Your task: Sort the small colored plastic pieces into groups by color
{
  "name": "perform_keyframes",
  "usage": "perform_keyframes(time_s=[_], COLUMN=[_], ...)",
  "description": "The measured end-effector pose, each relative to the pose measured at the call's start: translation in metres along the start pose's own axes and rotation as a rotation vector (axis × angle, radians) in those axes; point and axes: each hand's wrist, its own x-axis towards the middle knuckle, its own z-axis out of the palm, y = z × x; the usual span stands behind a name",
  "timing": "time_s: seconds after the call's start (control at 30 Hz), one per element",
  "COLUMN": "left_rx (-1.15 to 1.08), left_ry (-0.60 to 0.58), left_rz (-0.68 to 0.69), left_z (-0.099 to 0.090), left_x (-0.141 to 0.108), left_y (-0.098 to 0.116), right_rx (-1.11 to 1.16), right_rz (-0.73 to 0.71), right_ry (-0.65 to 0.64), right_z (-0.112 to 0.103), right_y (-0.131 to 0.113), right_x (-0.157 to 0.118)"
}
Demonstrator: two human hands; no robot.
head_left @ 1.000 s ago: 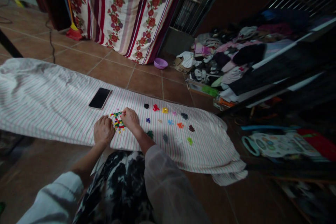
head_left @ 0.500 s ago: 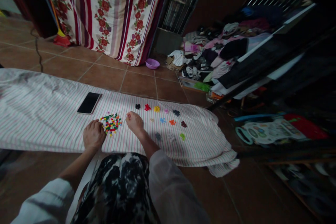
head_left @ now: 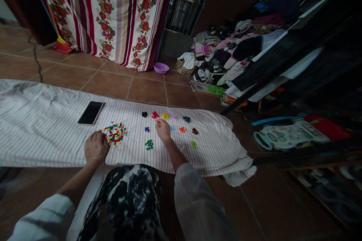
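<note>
A mixed pile of small coloured pieces (head_left: 115, 134), too small to identify, lies on the striped cloth (head_left: 65, 135). My left hand (head_left: 96, 146) rests palm down at the pile's left edge, fingers loosely spread and partly hidden. Thumb and fingers pinched, my right hand (head_left: 164, 131) hovers over the sorted heaps, just below the red heap (head_left: 155, 115); what it pinches is too small to see. Around it lie a black heap (head_left: 144, 114), a yellow heap (head_left: 165, 116), a purple heap (head_left: 147, 129), a green heap (head_left: 149, 144) and an orange heap (head_left: 182, 130).
A phone (head_left: 91, 113) lies on the cloth behind the mixed pile. Beyond the cloth's far edge, a purple basin (head_left: 161, 68) stands on the tiled floor. Clothes (head_left: 220, 52) are heaped at the back right, and a dark slanted bar (head_left: 240, 99) crosses the right side.
My right hand has moved right from beside the mixed pile to below the red heap, uncovering the purple and green heaps. My left hand stays by the pile. The view has shifted slightly.
</note>
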Motion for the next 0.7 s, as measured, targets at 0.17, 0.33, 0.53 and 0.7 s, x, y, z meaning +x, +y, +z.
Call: perform_keyframes(time_s=[0.17, 0.33, 0.53, 0.7], left_rx=[0.01, 0.026, 0.023, -0.032], left_ry=[-0.008, -0.028, -0.042, -0.034], left_rz=[0.017, 0.008, -0.01, -0.036], left_z=[-0.001, -0.002, -0.002, -0.003], left_x=[0.0, 0.001, 0.001, 0.001], left_y=[0.0, 0.0, 0.0, 0.001], right_rx=[0.025, -0.014, -0.042, -0.049], right_rz=[0.063, 0.163, 0.259, 0.318], right_ry=[0.119, 0.145, 0.145, 0.087], right_z=[-0.02, -0.04, -0.053, -0.059], right_y=[0.039, 0.068, 0.09, 0.098], right_x=[0.013, 0.026, 0.04, 0.047])
